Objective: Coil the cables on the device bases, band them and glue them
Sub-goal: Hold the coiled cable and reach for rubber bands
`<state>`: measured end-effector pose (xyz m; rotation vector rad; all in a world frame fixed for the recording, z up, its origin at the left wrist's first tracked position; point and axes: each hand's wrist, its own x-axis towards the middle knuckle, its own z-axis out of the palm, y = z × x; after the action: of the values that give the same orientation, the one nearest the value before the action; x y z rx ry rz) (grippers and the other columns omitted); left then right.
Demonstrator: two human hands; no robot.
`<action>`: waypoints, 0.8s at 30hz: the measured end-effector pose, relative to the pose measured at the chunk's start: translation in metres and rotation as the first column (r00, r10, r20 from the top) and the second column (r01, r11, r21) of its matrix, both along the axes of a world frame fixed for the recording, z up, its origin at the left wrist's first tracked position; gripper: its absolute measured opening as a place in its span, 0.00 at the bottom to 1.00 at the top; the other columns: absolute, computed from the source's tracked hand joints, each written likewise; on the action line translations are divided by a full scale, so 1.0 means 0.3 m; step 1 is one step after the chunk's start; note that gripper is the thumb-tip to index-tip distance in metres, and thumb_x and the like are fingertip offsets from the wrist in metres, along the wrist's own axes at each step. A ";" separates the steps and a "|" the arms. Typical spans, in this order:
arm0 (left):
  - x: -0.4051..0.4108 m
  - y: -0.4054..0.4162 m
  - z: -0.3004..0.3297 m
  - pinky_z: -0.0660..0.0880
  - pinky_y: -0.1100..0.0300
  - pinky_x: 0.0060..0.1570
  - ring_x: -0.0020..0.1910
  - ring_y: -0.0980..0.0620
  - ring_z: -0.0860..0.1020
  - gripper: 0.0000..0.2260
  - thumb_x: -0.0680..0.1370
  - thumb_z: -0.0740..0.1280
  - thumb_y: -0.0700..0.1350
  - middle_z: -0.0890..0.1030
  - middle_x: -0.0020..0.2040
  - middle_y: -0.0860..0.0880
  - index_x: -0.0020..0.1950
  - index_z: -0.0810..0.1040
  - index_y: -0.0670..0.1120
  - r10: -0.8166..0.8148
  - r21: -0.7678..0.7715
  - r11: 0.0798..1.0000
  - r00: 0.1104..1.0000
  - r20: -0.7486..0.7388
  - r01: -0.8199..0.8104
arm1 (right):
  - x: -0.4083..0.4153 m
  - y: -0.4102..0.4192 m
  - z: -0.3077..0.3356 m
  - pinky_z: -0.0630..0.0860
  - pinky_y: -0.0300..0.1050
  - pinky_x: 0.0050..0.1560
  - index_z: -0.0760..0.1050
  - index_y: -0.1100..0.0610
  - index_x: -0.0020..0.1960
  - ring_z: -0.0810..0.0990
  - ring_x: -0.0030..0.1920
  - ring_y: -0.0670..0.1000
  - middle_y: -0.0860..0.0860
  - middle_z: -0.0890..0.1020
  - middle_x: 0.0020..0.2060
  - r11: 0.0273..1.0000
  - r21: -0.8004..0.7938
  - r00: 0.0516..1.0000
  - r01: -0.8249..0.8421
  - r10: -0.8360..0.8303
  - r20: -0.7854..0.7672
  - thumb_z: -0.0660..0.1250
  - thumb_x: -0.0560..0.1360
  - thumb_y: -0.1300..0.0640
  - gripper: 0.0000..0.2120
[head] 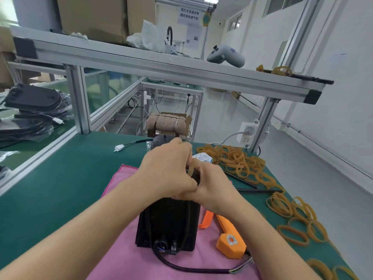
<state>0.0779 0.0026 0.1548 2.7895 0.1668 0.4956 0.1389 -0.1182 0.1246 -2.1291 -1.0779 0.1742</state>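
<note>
Pink cloth (125, 247) on the green worktop (60, 178), grey controller (226, 55) up on the shelf (141, 59) at 1 o'clock, cardboard boxes (96, 15) at 11.

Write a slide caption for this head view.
Both hands, left hand and right hand, stretch a rubber band over the black device base.

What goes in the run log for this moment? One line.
step: banding | left hand and right hand: both pinch rubber band | device base: on pink cloth | glue gun: untouched

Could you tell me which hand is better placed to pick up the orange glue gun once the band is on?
Probably the right hand: the orange glue gun lies on its side of the black base.
</note>
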 end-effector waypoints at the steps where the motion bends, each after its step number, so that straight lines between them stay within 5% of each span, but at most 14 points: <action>1: 0.002 -0.009 0.003 0.63 0.59 0.35 0.42 0.49 0.72 0.13 0.67 0.69 0.47 0.68 0.44 0.53 0.42 0.65 0.51 0.013 0.021 1.000 1.000 0.006 -0.013 | -0.004 0.001 0.001 0.73 0.39 0.40 0.74 0.50 0.48 0.78 0.41 0.44 0.42 0.80 0.38 1.000 -0.003 1.000 0.007 -0.007 0.019 0.78 0.65 0.54 0.16; 4: 0.004 -0.049 0.010 0.62 0.58 0.37 0.41 0.46 0.72 0.11 0.68 0.65 0.43 0.68 0.44 0.54 0.44 0.64 0.50 0.062 0.130 0.988 0.991 0.116 -0.077 | -0.019 0.007 0.004 0.70 0.40 0.37 0.71 0.45 0.45 0.76 0.39 0.45 0.40 0.76 0.35 1.000 -0.010 0.994 0.018 -0.017 0.113 0.76 0.67 0.52 0.15; 7: -0.006 -0.027 0.020 0.61 0.57 0.35 0.40 0.44 0.73 0.13 0.67 0.64 0.39 0.68 0.43 0.54 0.45 0.63 0.49 0.065 0.163 0.980 0.963 0.263 -0.111 | -0.034 -0.004 0.000 0.75 0.42 0.45 0.78 0.48 0.53 0.79 0.44 0.43 0.41 0.82 0.42 0.999 0.030 0.995 0.038 -0.040 0.092 0.78 0.65 0.51 0.18; 10: -0.033 0.086 0.007 0.64 0.58 0.34 0.36 0.45 0.75 0.13 0.62 0.66 0.34 0.73 0.35 0.53 0.40 0.69 0.48 0.093 0.011 0.995 0.930 0.357 -0.104 | -0.047 -0.026 -0.012 0.77 0.43 0.49 0.79 0.47 0.58 0.81 0.46 0.41 0.43 0.84 0.45 0.997 0.075 0.996 0.035 -0.041 0.078 0.79 0.63 0.51 0.23; 12: -0.056 0.174 -0.025 0.66 0.60 0.33 0.29 0.49 0.73 0.13 0.60 0.66 0.31 0.76 0.30 0.53 0.36 0.73 0.49 0.182 -0.290 0.953 0.935 0.304 -0.092 | -0.054 -0.033 -0.017 0.77 0.43 0.49 0.80 0.46 0.57 0.81 0.46 0.40 0.42 0.84 0.44 0.994 0.101 0.996 0.034 -0.042 0.079 0.79 0.63 0.51 0.23; 16: -0.086 0.271 -0.134 0.72 0.56 0.30 0.25 0.49 0.72 0.18 0.59 0.66 0.26 0.80 0.34 0.48 0.31 0.73 0.50 0.297 -0.637 0.765 0.930 0.214 -0.098 | -0.062 -0.030 -0.024 0.76 0.46 0.48 0.80 0.49 0.53 0.81 0.44 0.42 0.43 0.84 0.42 0.994 0.105 0.998 0.019 -0.025 0.061 0.79 0.63 0.52 0.19; 20: -0.096 0.265 -0.263 0.76 0.59 0.24 0.24 0.50 0.74 0.22 0.62 0.63 0.20 0.77 0.29 0.50 0.27 0.70 0.48 0.336 -0.915 0.400 0.936 0.107 -0.039 | -0.062 -0.029 -0.019 0.76 0.48 0.47 0.79 0.52 0.50 0.81 0.43 0.46 0.46 0.84 0.41 0.996 0.086 0.998 0.002 -0.008 0.069 0.79 0.63 0.51 0.17; 24: -0.091 0.213 -0.351 0.74 0.63 0.24 0.23 0.56 0.73 0.18 0.67 0.56 0.20 0.75 0.25 0.53 0.34 0.66 0.45 0.217 -0.997 0.072 0.976 0.015 -0.001 | -0.053 -0.025 -0.007 0.76 0.48 0.49 0.80 0.51 0.51 0.82 0.44 0.45 0.46 0.84 0.42 0.997 0.072 0.999 0.009 -0.013 0.048 0.79 0.63 0.51 0.18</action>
<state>0.0507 0.0664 0.0494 1.2777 0.4786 0.3811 0.1229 -0.1257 0.1224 -2.0838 -1.0842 0.0774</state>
